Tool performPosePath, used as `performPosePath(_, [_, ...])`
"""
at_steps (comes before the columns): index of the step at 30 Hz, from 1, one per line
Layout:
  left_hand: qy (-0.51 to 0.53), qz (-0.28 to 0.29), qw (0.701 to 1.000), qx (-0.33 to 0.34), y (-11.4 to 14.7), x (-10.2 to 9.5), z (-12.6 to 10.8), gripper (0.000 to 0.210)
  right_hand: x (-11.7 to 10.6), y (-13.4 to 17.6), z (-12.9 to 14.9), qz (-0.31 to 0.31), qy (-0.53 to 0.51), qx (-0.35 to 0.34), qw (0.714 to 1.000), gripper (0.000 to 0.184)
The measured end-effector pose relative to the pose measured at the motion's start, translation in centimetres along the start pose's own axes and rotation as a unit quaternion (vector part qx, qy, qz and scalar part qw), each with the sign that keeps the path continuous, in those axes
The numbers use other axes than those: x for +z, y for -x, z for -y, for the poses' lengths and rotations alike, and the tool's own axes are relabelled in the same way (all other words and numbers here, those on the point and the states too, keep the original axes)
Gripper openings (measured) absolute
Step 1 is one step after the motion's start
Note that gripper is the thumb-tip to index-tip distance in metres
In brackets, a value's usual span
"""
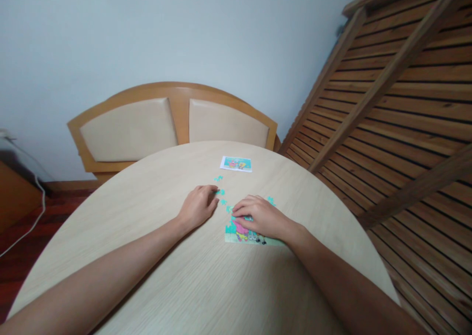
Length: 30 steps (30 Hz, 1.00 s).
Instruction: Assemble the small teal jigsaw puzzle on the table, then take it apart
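Several loose teal jigsaw pieces (219, 178) lie in a short column on the round table. My left hand (199, 206) rests beside them, thumb and fingers apart, its fingertips at a teal piece (221, 192). A partly assembled jigsaw puzzle (241, 234) shows a pink cartoon figure over a sandy bottom strip. Across its upper right part lies my right hand (261, 216), hiding much of the picture. Its bent fingers close at a small teal piece (229, 209) by the puzzle's upper left edge; the exact grip is partly hidden.
A white-edged reference picture (236, 164) lies beyond the pieces. More teal pieces (271, 201) sit just past my right hand. The pale wooden table (147, 276) meets a padded headboard (136, 128); a slatted wooden frame (387, 104) leans at right. A white cable (40, 212) hangs at left.
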<state>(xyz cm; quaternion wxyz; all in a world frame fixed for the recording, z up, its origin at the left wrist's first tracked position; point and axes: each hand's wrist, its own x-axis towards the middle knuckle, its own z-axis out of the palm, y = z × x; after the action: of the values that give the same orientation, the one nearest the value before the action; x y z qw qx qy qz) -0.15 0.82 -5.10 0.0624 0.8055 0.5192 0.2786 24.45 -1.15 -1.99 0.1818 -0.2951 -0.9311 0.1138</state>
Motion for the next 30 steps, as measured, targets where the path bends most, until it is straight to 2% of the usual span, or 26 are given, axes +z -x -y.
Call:
performPosePath(15, [0.021,0.000,1.000,-0.002,-0.09,-0.16,0.22,0.015,-0.78,0.14,-0.14,0.030,0.006,-0.025,0.999,0.017])
performPosePath(22, [0.027,0.016,0.996,0.086,0.12,-0.40,-0.44,0.018,-0.75,0.25,-0.50,0.028,-0.003,-0.030,0.999,0.017])
performPosePath(30, [0.072,0.034,0.993,0.093,-0.08,-0.03,0.35,0.013,-0.75,0.26,-0.65,0.026,-0.005,-0.030,0.999,0.018])
